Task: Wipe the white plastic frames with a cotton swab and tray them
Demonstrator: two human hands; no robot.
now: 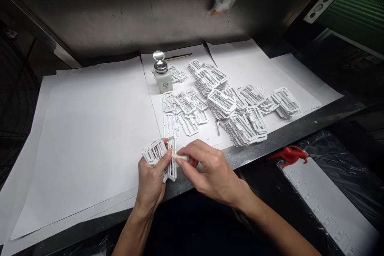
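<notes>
My left hand (153, 180) is closed around several white slotted plastic frames (156, 152), held up near the bench's front edge. One of these frames stands nearly edge-on at the right of the bunch, under my thumb. Between the thumb and fingers of my right hand (210, 170) is a small white piece (183, 157), pressed against that edge-on frame; its exact kind I cannot make out. Just beyond my hands, loose frames (188, 123) of the same sort lie on white paper.
Stacks of white frames (240, 128) cover the right middle of the paper. A white pump bottle (163, 78) stands behind, its metal lid up. Dark tweezers (178, 57) lie at the back. A small metal tip (218, 127) is near the stacks. A red air gun (289, 155) rests at the right.
</notes>
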